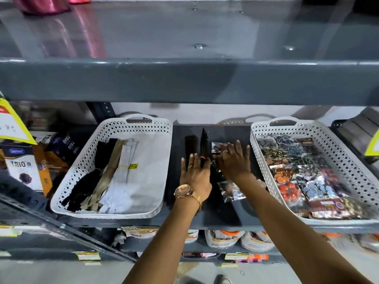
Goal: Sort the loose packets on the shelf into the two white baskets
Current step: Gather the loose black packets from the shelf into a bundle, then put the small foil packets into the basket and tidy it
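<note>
Baskets flank both hands: left basket [114,167] holds long dark and pale packets, right basket [313,171] colourful ones. Left hand [194,173] and right hand [233,160], fingers spread, press loose packets [229,189] at frame centre.

White baskets — two: left basket [143,128], right basket [264,130].
Hands — two: left hand [195,173], right hand [232,160].
Wristwatch [183,190] — one, on left wrist.
Rings — two, one on each hand.
Long dark packets [200,144] standing on shelf [215,218] between baskets — two.
Clear loose packets [230,188] near right hand — maybe three, blurred, partly hidden.
Hair-like bundles [106,173] in left basket — about three.
Colourful packets [303,173] in right basket — many, no exact count possible.
</note>
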